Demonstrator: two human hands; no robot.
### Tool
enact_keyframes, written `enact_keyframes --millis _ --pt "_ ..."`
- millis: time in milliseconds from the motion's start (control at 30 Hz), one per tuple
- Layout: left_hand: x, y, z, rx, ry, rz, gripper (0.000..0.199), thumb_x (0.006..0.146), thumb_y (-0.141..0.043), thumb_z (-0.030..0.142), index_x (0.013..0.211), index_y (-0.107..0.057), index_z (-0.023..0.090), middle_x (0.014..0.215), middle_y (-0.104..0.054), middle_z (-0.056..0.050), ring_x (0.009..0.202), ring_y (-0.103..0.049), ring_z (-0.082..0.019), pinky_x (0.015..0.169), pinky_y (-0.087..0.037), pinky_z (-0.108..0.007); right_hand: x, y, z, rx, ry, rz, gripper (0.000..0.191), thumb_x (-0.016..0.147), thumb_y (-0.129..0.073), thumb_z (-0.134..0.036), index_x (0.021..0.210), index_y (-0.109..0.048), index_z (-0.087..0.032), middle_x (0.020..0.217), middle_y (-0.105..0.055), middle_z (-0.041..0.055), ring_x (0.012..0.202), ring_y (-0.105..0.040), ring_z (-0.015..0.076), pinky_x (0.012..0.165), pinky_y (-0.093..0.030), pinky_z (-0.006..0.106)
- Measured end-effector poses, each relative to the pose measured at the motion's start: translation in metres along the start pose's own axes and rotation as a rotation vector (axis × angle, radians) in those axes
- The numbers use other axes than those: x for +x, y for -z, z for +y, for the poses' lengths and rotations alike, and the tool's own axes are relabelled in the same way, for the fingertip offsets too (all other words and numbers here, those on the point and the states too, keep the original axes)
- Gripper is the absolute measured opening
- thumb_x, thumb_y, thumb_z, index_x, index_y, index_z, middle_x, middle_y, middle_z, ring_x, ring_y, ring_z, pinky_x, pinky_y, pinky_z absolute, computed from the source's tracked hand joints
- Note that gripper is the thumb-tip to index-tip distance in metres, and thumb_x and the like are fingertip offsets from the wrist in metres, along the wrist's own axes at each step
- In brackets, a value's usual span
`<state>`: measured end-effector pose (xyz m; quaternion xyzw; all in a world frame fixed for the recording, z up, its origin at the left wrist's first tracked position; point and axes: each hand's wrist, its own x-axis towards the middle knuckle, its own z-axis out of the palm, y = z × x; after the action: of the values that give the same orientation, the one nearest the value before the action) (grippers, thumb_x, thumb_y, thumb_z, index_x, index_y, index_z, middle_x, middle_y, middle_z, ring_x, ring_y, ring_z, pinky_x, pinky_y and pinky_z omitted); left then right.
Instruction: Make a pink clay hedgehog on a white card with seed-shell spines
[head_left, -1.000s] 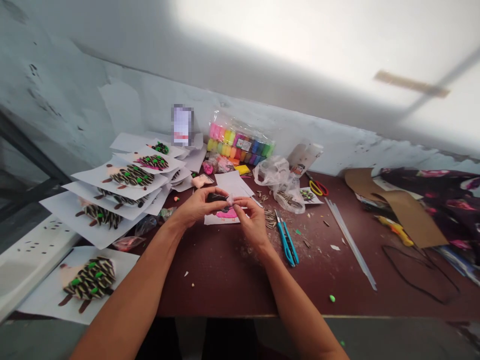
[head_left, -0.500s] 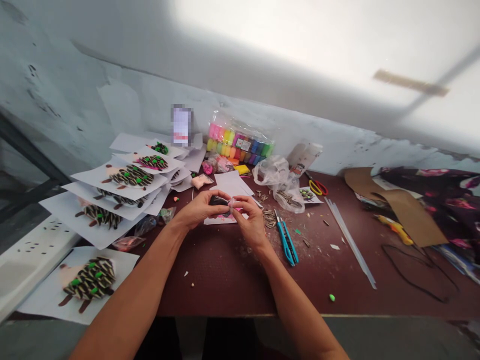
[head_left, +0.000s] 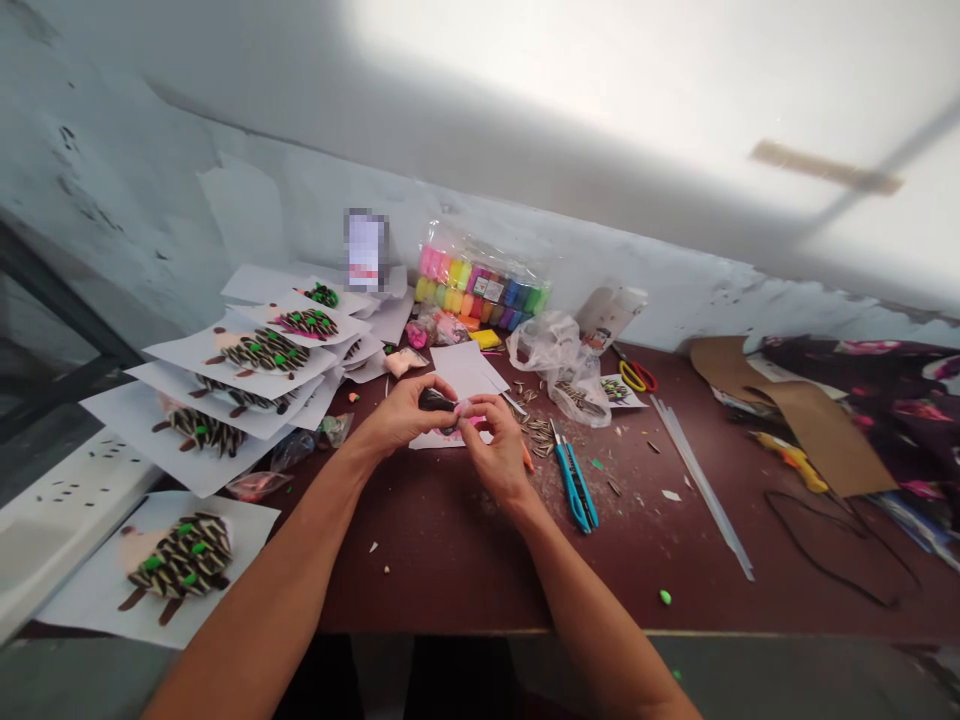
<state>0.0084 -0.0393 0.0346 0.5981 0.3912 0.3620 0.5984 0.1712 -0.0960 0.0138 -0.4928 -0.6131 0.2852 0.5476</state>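
Note:
My left hand (head_left: 401,415) holds a small dark lump, probably black clay (head_left: 436,400), between thumb and fingertips. My right hand (head_left: 491,445) pinches a bit of pink clay (head_left: 465,407) against the lump's right end. Both hands are above a white paper sheet with a pink shape (head_left: 450,438), which they partly hide. Loose sunflower seeds (head_left: 538,436) lie just right of my right hand, and a blue utility knife (head_left: 575,487) lies beyond them.
Paper sheets with seed-covered hedgehog figures (head_left: 180,600) are stacked at left on the dark red table (head_left: 442,560). A bag of coloured clay (head_left: 480,280), plastic bags, and red-and-yellow scissors (head_left: 636,376) stand at the back. Cardboard and patterned cloth (head_left: 847,390) lie at right.
My hands have drawn closer together around the dark lump, and the pink clay now sits against it. The paper sheet beneath is more covered.

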Motion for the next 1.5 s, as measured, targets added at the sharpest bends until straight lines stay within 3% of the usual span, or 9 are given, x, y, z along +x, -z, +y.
enact_keyframes --millis 167,267,467,733,933,1100,1267,1367,1500 --pt "0.0 0.0 0.002 0.076 0.054 0.103 0.031 0.059 -0.077 0.024 0.087 -0.065 0.017 0.06 -0.058 0.005 0.053 -0.051 -0.01 0.051 -0.039 -0.022 0.005 0.004 0.007 0.141 -0.119 0.135 0.014 0.087 -0.065 -0.034 0.089 -0.07 -0.021 0.098 -0.07 0.0049 0.092 -0.064 0.0183 0.076 -0.053 0.029" --pt "0.004 0.004 -0.003 0.086 0.054 0.204 0.032 0.061 -0.077 0.028 0.09 -0.066 0.017 0.065 -0.061 0.003 0.053 -0.054 -0.012 0.052 -0.043 -0.024 0.008 0.008 0.01 0.185 -0.169 0.106 0.022 0.086 -0.065 -0.037 0.099 -0.073 -0.021 0.101 -0.073 0.0048 0.091 -0.065 0.0185 0.079 -0.053 0.031" --pt "0.016 0.018 -0.021 0.416 -0.16 0.463 0.014 0.071 -0.066 0.023 0.084 -0.068 0.02 0.097 -0.074 -0.007 0.094 -0.068 -0.025 0.088 -0.054 -0.039 0.008 0.009 0.007 0.164 -0.155 0.054 0.016 0.081 -0.058 -0.027 0.074 -0.071 -0.022 0.109 -0.074 0.0048 0.103 -0.065 0.0209 0.088 -0.05 0.033" --pt "0.013 0.023 -0.029 0.836 -0.134 0.544 0.022 0.087 -0.054 0.017 0.101 -0.07 0.017 0.108 -0.074 -0.012 0.103 -0.068 -0.03 0.093 -0.051 -0.042 0.008 0.005 0.005 0.162 -0.222 -0.074 0.021 0.084 -0.063 -0.04 0.082 -0.072 -0.022 0.082 -0.071 0.0016 0.079 -0.062 0.0166 0.075 -0.048 0.028" --pt "0.009 0.027 -0.03 1.089 -0.108 0.616 0.038 0.084 -0.048 0.006 0.116 -0.067 0.013 0.11 -0.071 -0.017 0.11 -0.063 -0.034 0.098 -0.048 -0.046 0.006 0.005 0.007 0.164 -0.296 -0.111 0.026 0.078 -0.072 -0.047 0.075 -0.069 -0.021 0.072 -0.067 -0.0005 0.067 -0.056 0.0143 0.066 -0.045 0.027" --pt "0.009 0.028 -0.03 1.091 -0.18 0.649 0.043 0.082 -0.054 0.01 0.124 -0.064 0.013 0.117 -0.068 -0.018 0.115 -0.058 -0.037 0.1 -0.046 -0.05 0.007 0.005 0.004 0.074 -0.212 -0.083 0.037 0.087 -0.061 -0.053 0.067 -0.062 -0.022 0.069 -0.064 -0.0001 0.069 -0.057 0.0151 0.067 -0.046 0.027" --pt "0.009 0.018 -0.02 0.952 -0.396 0.671 0.033 0.084 -0.055 0.013 0.114 -0.069 0.016 0.121 -0.067 -0.016 0.122 -0.055 -0.035 0.107 -0.042 -0.052 0.008 0.005 0.006 0.04 -0.209 -0.096 0.048 0.091 -0.052 -0.062 0.065 -0.062 -0.022 0.068 -0.065 0.0019 0.07 -0.06 0.017 0.067 -0.046 0.029" --pt "0.01 0.007 -0.016 0.678 -0.42 0.537 0.02 0.085 -0.057 0.021 0.097 -0.072 0.017 0.102 -0.073 -0.011 0.102 -0.065 -0.028 0.098 -0.049 -0.045 0.007 0.004 0.011 0.051 -0.201 -0.089 0.044 0.091 -0.054 -0.059 0.069 -0.062 -0.022 0.069 -0.063 0.0008 0.069 -0.058 0.0166 0.066 -0.046 0.028" --pt "0.012 -0.002 -0.014 0.259 -0.254 0.35 0.021 0.082 -0.061 0.033 0.088 -0.072 0.016 0.08 -0.073 -0.005 0.074 -0.065 -0.019 0.073 -0.053 -0.032 0.005 0.004 0.013 0.087 -0.144 -0.017 0.023 0.086 -0.067 -0.043 0.081 -0.066 -0.022 0.082 -0.065 0.0009 0.079 -0.06 0.0163 0.074 -0.049 0.029"
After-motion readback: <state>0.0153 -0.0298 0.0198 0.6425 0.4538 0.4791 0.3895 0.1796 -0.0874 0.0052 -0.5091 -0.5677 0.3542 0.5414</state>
